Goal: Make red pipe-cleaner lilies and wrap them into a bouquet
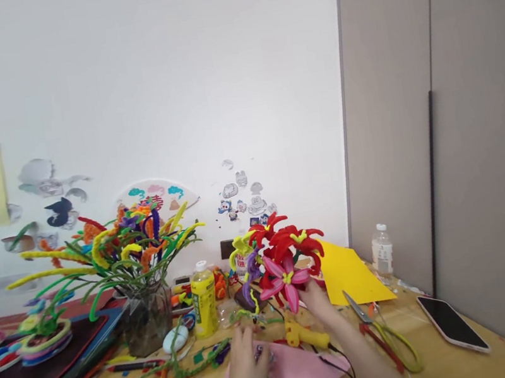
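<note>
My right hand (314, 297) reaches in at the bunch of pipe-cleaner flowers, closed just behind the pink flower (286, 278); the petals hide its fingertips. Above that blossom are red flowers (296, 241) with yellow centres, and purple and yellow-green ones hang on the left side. Over a sheet of pink paper (294, 377), my left hand (246, 369) has its fingers bent around something small, with bits of purple and green showing by the thumb. What it holds is too small to make out. A yellow glue gun (306, 336) lies between my hands.
Scissors (385, 334) and a phone (453, 323) lie right, near yellow paper (354, 272) and a clear bottle (381, 249). Left stand a yellow bottle (204, 300) and a glass vase (147, 320) of pipe-cleaner stems. Loose pipe cleaners (180, 370) litter the table; a cable trails from the glue gun.
</note>
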`<control>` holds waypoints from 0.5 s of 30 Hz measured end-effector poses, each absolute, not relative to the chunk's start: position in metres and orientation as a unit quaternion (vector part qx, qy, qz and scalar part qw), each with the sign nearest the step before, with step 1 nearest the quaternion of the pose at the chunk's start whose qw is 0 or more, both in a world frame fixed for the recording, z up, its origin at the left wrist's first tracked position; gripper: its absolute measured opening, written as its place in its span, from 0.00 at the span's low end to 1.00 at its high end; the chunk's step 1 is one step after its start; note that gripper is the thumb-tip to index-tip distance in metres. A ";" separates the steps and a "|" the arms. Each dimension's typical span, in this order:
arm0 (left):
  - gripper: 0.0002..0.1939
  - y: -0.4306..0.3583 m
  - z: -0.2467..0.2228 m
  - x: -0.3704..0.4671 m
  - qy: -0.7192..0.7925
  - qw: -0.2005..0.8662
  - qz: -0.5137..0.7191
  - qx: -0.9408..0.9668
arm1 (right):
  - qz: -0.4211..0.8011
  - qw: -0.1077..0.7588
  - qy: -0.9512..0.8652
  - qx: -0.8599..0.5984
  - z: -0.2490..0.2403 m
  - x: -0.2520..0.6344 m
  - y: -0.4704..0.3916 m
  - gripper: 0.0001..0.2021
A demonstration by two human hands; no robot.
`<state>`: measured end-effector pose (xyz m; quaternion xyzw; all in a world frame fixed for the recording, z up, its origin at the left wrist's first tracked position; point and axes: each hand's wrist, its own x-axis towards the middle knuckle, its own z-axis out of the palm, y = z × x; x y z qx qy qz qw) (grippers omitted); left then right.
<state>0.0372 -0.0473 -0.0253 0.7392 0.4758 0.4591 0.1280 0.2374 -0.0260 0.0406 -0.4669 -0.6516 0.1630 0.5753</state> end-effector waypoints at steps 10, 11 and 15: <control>0.11 -0.057 -0.018 0.037 0.432 0.112 0.428 0.786 | 0.235 0.530 -0.679 -0.451 0.057 0.261 0.016 0.11; 0.10 -0.058 -0.018 0.038 0.423 0.107 0.427 0.792 | 0.239 0.530 -0.676 -0.454 0.055 0.260 0.022 0.09; 0.07 -0.060 -0.020 0.044 0.385 0.077 0.426 0.815 | 0.241 0.536 -0.649 -0.482 0.041 0.252 0.040 0.09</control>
